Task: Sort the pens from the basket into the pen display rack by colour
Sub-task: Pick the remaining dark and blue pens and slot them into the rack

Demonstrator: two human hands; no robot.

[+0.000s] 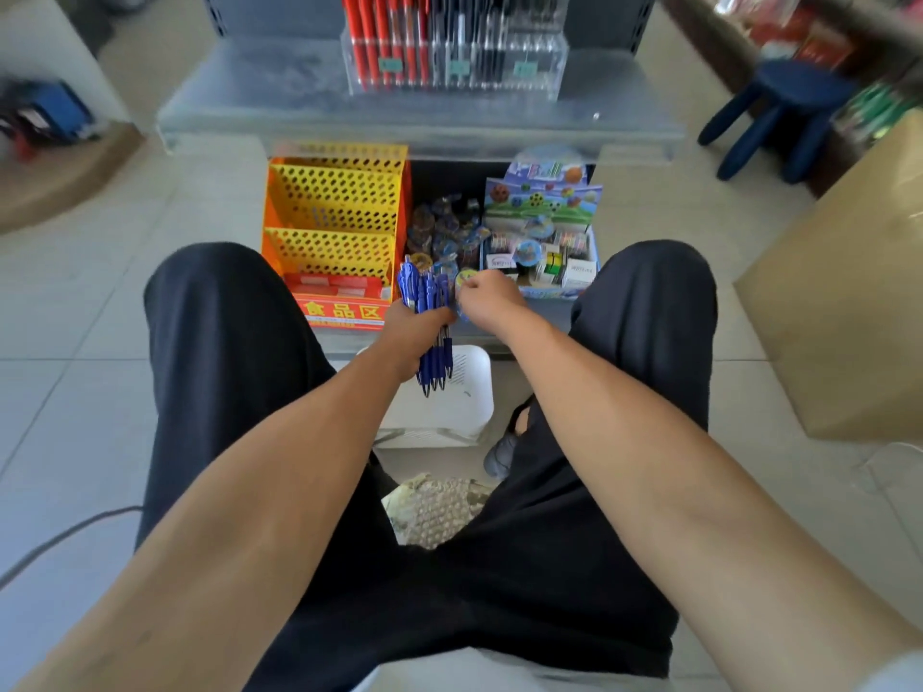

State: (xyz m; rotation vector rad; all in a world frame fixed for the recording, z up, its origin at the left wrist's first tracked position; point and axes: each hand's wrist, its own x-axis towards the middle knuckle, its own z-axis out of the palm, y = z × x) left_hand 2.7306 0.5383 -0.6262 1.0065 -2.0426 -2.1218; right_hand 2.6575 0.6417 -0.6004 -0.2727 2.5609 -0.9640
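1. Blue pens (pixel 430 312) were bundled in the clenched left hand (pixel 407 337), tips poking out below the fist.
2. Right hand (pixel 487 299) had its fingers curled just beside the bundle's upper end; couldn't tell if it pinched a pen.
3. White basket (pixel 469 387) lay right under the grip. The clear pen display rack (pixel 529 62) stood well above and beyond it, with red pens (pixel 384 37) in its left slots.
4. Judgement: keep the fist tight, even up the tips, and feed the blues into an empty slot away from the reds. A loose bundle could splay.

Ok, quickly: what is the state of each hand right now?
Left hand: closed around a bundle of blue pens.
Right hand: fingers curled by the pens' tops; what it holds cannot be told.
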